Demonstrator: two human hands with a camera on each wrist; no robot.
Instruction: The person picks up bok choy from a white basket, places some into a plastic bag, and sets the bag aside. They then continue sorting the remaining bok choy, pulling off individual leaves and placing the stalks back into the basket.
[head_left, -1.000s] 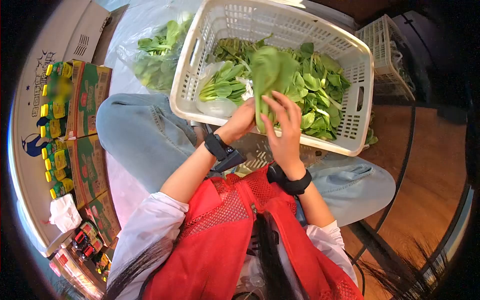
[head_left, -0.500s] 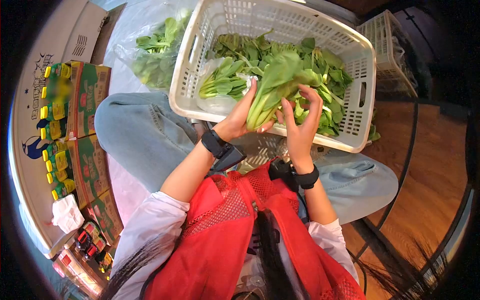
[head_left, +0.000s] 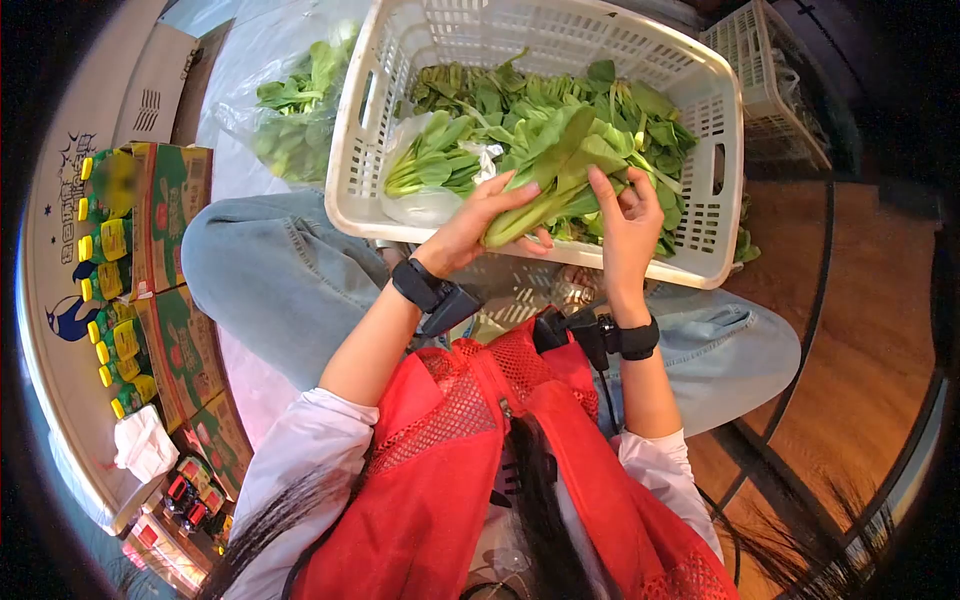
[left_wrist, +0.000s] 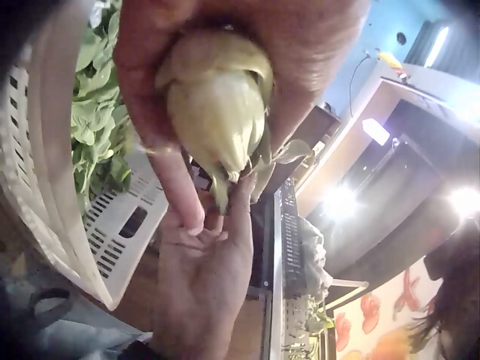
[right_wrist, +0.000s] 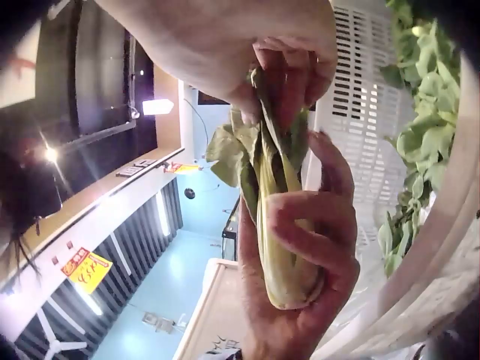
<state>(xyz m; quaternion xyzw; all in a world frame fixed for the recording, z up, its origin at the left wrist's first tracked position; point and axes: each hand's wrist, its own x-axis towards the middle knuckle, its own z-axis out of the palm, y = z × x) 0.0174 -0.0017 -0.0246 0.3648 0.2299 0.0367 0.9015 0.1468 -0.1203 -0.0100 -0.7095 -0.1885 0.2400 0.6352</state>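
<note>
My left hand [head_left: 470,228] grips a head of bok choy [head_left: 520,213] round its pale base, over the near rim of a white plastic crate [head_left: 685,272]. In the left wrist view the cut base [left_wrist: 214,112] faces the camera. My right hand [head_left: 632,225] pinches a leaf at the bok choy's upper end between thumb and fingers, as the right wrist view shows. Loose leafy greens [head_left: 660,150] fill the crate's right and back. At its left lies a bundle of greens [head_left: 430,165] in clear plastic, with crumpled white paper [head_left: 484,158] beside it.
Left of the crate sits a clear plastic bag of greens [head_left: 300,125]. A second crate [head_left: 750,70] stands at the back right. Cartons [head_left: 172,220] and yellow-capped bottles [head_left: 110,240] line the left side. My knees flank the crate's near side.
The bok choy was upright and blurred a second ago; now it tilts with leaves to the upper right. My right hand moved right along it, from the stalks to the leaves.
</note>
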